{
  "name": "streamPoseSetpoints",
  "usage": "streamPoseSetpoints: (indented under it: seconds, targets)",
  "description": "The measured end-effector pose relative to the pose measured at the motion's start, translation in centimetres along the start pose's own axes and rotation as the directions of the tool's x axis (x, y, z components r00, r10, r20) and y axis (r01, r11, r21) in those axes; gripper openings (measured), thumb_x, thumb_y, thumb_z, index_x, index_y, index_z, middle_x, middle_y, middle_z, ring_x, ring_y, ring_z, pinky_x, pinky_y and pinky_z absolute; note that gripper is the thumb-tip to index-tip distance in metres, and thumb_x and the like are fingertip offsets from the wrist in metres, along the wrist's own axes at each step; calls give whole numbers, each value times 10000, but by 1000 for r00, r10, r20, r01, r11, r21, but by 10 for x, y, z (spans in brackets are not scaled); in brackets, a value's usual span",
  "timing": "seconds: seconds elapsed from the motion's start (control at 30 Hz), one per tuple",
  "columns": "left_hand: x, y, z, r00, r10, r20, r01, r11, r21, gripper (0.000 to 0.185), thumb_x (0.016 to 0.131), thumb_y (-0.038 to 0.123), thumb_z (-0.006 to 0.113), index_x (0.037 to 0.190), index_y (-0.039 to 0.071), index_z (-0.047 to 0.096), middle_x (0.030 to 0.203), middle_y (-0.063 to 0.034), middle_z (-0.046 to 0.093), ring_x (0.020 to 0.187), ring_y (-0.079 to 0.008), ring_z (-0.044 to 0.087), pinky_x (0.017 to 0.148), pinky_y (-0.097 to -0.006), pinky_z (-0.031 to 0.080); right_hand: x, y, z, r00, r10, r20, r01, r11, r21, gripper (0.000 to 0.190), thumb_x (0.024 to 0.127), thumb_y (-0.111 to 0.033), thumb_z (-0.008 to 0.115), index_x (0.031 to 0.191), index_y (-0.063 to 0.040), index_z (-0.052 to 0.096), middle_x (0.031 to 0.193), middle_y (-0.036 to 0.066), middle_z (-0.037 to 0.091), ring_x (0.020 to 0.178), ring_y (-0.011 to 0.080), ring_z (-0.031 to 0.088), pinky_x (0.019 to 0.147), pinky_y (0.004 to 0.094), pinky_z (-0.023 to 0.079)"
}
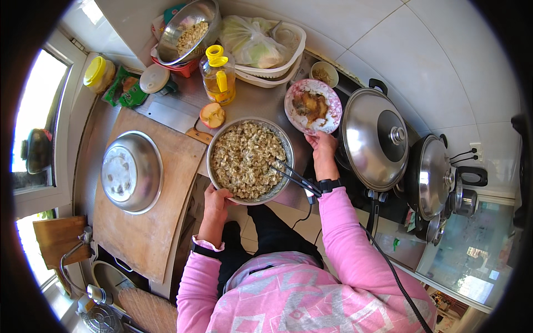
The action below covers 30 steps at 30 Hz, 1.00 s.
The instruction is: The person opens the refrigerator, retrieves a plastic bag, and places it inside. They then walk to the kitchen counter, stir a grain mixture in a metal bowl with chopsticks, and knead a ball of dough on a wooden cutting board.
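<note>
My left hand [217, 205] grips the near rim of a steel bowl [209, 143]. Chopped food mixture [247, 160], like a filling, almost fills this bowl. A pair of dark chopsticks [296, 177] leans in it, handle ends over the right rim near my right wrist. With my right hand [325, 152] I hold the near edge of a pink-patterned plate [291, 107], which carries a brown piece of cooked food [311, 106]. A small bowl [329, 68] with food scraps sits behind the plate.
Lidded pans [362, 133] [433, 179] stand on the right. An upturned steel basin [137, 175] rests on a wooden board [166, 237] at left. Behind are a cleaver [170, 114], a cut apple [212, 115], an oil bottle [218, 79] and white baskets [291, 50].
</note>
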State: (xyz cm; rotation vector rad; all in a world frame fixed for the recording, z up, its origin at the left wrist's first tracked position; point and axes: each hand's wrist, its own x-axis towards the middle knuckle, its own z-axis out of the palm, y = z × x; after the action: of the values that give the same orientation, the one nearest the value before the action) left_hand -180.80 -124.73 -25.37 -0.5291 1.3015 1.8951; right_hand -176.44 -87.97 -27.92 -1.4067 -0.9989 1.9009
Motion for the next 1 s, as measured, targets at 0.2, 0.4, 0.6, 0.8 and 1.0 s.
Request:
streamPoseSetpoints:
  seconds: [0.2,0.4,0.6,0.8,1.0]
  targets:
    - [2,-1,1,997,-32,-74,32,999,6,489,681,-103,508,1163,-78,581,950,-189,694,660,-331,702,490,-393,618,-24,16,-13,997,15,81,-10,998,-64,225,909,12,557,1117,79,611,986,184,708,784,298,734,630,378,636]
    - [3,3,0,998,-50,-34,50,999,12,514,670,-98,515,1180,-80,576,983,-195,684,700,-335,701,526,-417,629,-6,21,-4,995,75,66,-75,997,6,231,915,7,532,1119,84,607,981,193,709,769,311,737,637,388,642]
    - [8,7,10,999,-37,-29,37,999,-4,422,694,-85,544,1114,-89,591,896,-177,674,638,-321,672,487,-399,594,27,18,6,995,40,94,-42,999,24,245,938,-5,533,1154,97,590,987,216,720,817,343,746,664,412,649]
    - [40,11,30,999,-10,47,10,1000,7,358,743,-38,567,1101,-65,558,874,-144,639,630,-299,651,512,-407,588,7,15,-27,910,28,413,-2,998,-62,355,1072,-260,514,1286,22,543,1146,225,687,969,326,723,790,445,625]
    - [41,12,47,992,-6,125,10,1000,-26,476,831,-23,599,1298,-53,515,1079,-171,642,803,-289,685,643,-369,616,-68,31,-84,946,167,277,-78,949,-305,284,1045,-151,512,1270,16,560,995,192,711,796,291,725,685,414,613]
